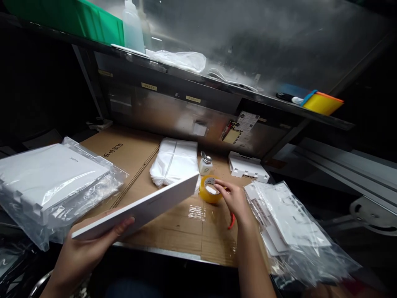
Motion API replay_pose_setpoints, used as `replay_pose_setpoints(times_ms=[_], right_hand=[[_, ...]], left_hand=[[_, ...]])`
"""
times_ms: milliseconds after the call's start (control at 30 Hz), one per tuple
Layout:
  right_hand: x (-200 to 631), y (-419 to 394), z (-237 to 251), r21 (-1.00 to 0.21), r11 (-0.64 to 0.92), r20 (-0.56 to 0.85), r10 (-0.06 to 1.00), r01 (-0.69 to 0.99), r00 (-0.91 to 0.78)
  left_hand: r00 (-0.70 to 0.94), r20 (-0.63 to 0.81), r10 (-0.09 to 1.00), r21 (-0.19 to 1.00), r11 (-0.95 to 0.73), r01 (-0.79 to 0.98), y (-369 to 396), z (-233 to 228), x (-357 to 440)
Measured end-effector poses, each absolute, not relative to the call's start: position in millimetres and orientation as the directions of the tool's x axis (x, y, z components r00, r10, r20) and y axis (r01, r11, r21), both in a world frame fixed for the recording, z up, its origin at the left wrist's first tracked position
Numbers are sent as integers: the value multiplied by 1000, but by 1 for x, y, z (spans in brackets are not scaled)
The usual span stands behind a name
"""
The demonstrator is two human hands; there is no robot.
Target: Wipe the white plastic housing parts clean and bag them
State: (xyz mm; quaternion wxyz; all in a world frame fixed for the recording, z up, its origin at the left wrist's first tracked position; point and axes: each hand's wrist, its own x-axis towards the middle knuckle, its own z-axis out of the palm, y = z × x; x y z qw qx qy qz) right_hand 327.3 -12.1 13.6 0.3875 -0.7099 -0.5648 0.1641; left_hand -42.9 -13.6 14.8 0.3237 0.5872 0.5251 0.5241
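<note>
1. Head view, left side: my left hand (88,244) grips the near end of a flat white panel (139,209), fingers curled under its edge and thumb on top. The panel slants up and away over the cardboard-covered bench (182,231).
2. Head view, right side: my right hand (235,200) rests on the yellow tape roll (210,189), fingertips pinching its rim — the roll sits on the cardboard just past the panel's far end.
3. Around them: a small white bottle (205,164) behind the roll, bagged white parts (46,182) at left.
4. To do this well, I'd judge — keep the panel level and steady while gripping the roll firmly.
</note>
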Motion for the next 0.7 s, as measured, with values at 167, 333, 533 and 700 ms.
replay_pose_setpoints(times_ms=[167,333,533,700], right_hand=[[343,67,9,-645,-107,274,892,757,359],[341,118,-4,-648,-121,277,883,752,380],[344,126,-13,-669,-167,233,878,724,418],[345,122,-5,-643,-197,186,898,741,400]], left_hand=[[-227,421,878,889,-350,295,-12,8,-27],[-41,630,776,747,-590,307,-6,3,-20],[-8,667,745,707,-629,322,-4,-2,-26],[53,650,758,709,-631,317,-1,-10,-26]])
